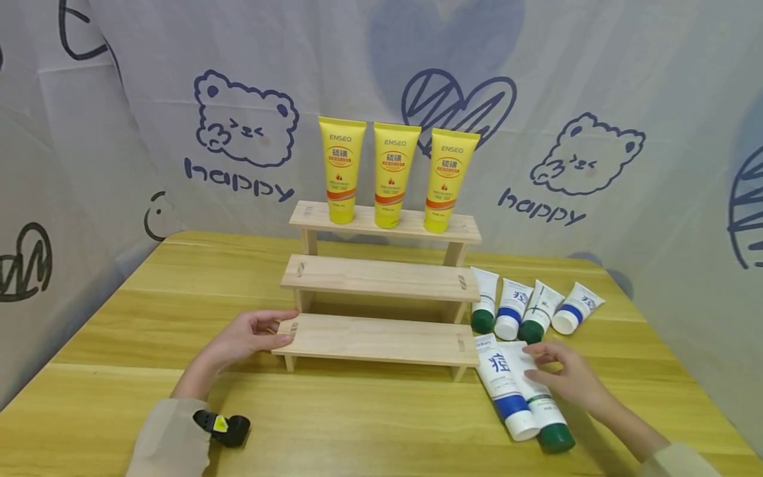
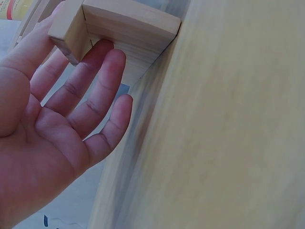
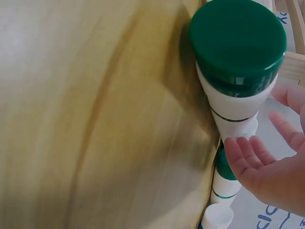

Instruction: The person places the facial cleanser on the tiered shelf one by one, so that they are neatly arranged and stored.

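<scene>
A three-tier wooden stand [image 1: 357, 338] is on the table, its lowest tier in front. At that tier's left end rests my left hand [image 1: 241, 341], thumb and fingers around the board's edge; in the left wrist view the fingers [image 2: 97, 102] curve beneath the wood. My right hand [image 1: 566, 374], fingers slightly bent, is at the upper part of a white tube with a green cap [image 1: 545, 404]. Whether it touches the tube is hard to tell. Beside that tube lies a white tube with a blue band [image 1: 507, 384]. In the right wrist view the green cap [image 3: 238, 45] is close to the camera.
Three yellow tubes [image 1: 390, 175] stand on the top tier. Several smaller white tubes [image 1: 539, 311] with green or white caps lie to the right of the stand. A patterned cloth [image 1: 357, 53] hangs behind the table. A black strap [image 1: 223, 427] is around the left wrist.
</scene>
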Available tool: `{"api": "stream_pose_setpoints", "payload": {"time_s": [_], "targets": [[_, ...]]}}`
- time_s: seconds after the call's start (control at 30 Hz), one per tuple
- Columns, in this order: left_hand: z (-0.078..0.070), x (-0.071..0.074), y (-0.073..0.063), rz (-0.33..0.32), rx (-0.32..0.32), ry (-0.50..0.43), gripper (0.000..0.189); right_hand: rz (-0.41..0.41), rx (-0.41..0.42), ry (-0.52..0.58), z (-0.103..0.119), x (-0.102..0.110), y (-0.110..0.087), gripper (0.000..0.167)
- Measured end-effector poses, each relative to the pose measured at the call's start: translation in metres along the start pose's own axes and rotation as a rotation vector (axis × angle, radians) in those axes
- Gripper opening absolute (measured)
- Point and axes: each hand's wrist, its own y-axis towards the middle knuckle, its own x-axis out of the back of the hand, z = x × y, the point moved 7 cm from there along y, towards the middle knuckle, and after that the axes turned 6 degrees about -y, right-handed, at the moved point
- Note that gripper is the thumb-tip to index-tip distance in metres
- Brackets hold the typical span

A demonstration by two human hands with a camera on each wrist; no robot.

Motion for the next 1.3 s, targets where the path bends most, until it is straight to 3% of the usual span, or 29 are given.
{"api": "stream_pose_setpoints", "payload": {"time_s": [0.53, 0.93, 1.3], "targets": [[0.002, 0.002, -0.003, -0.013, 0.004, -0.008, 0.051, 0.271, -0.16, 0.097, -0.013, -0.012, -0.01, 0.049], [0.001, 0.001, -0.002, -0.006, 0.0, -0.001, 0.052, 0.274, -0.34, 0.179, -0.024, -0.013, -0.016, 0.056], [-0.001, 0.0, 0.0, -0.003, 0.004, 0.0, 0.052, 0.354, -0.421, 0.282, -0.029, -0.009, -0.024, 0.067]]}}
